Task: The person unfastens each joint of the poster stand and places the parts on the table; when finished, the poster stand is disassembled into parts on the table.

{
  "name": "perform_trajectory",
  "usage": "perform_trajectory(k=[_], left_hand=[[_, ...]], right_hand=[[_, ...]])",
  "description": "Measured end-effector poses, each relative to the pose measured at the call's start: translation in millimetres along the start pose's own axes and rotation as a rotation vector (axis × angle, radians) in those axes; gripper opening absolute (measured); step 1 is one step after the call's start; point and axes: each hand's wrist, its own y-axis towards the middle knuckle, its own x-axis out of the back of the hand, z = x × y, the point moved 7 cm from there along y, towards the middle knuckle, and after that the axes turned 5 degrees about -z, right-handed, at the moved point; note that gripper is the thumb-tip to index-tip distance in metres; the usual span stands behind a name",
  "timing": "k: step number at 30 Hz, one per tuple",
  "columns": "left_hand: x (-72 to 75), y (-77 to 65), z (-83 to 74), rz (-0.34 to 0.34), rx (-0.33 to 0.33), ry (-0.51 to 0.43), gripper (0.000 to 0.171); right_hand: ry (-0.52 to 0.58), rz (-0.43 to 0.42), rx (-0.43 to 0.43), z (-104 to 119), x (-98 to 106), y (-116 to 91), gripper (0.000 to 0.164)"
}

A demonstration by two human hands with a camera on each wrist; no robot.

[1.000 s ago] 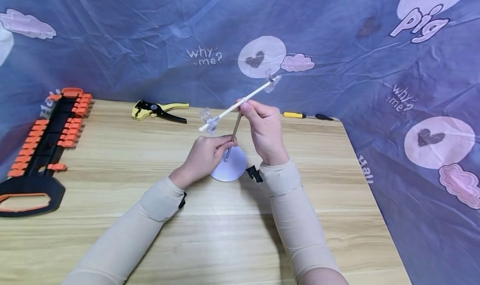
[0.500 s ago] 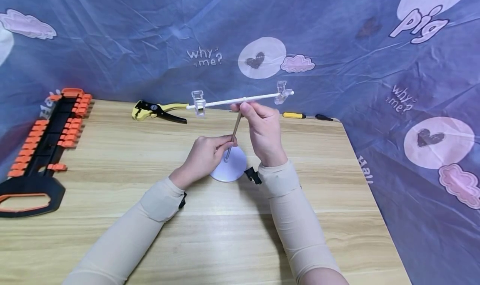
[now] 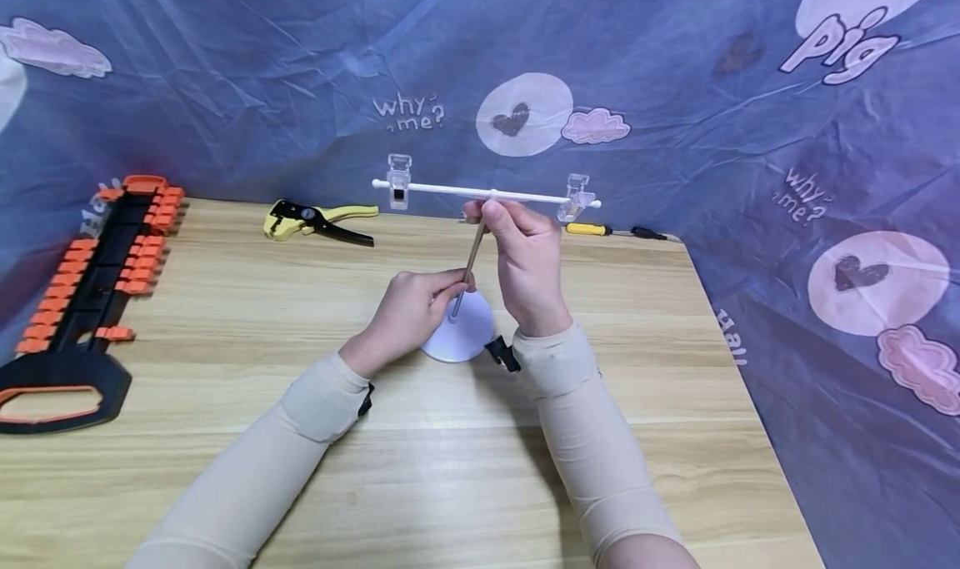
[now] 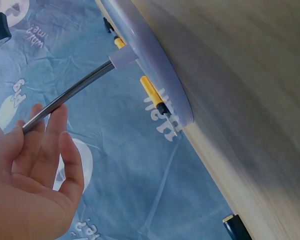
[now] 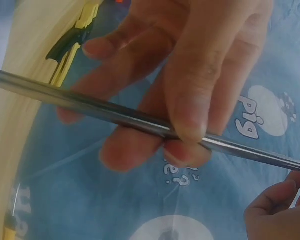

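A display clip stand is between my hands, made of a round white base (image 3: 459,340), a thin metal rod (image 3: 472,257) and a white crossbar (image 3: 450,190). One clear plastic clip (image 3: 399,184) sits near the bar's left end, another clear clip (image 3: 576,199) near its right end. My left hand (image 3: 405,311) pinches the rod low, just above the base. Higher up, right under the crossbar, my right hand (image 3: 528,261) grips the rod with thumb and fingers. The right wrist view has the left hand (image 5: 195,85) on the rod, the right hand (image 5: 282,205) at the lower right.
Yellow-and-black wire strippers (image 3: 307,219) lie at the table's back edge. Farther right there lies a screwdriver (image 3: 588,230) with a yellow handle. At the left is a black rack (image 3: 82,302) with orange pieces and a large handle. A printed blue sheet (image 3: 322,94) hangs behind.
The crossbar with its clips has turned from a steep slant, right end high, to nearly level, its right end now slightly lower in the view. Both hands keep nearly the same places.
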Motion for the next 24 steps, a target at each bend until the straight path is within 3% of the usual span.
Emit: perform_trajectory(k=[4,10,24], left_hand=[[-0.3,0.4,-0.6,0.005,-0.005,-0.002,0.023],[-0.7,0.9,-1.0,0.005,-0.016,-0.002,0.021],[-0.9,-1.4,-1.3,0.012,0.003,-0.008,0.025]], right_hand=[[0.014,-0.018,0.002,4.4,-0.3,-0.3,0.02],[0.023,-0.067,-0.025,4.5,4.0,1.0,0.043],[0.066,-0.17,-0.022,4.5,25.6,12.9,0.031]])
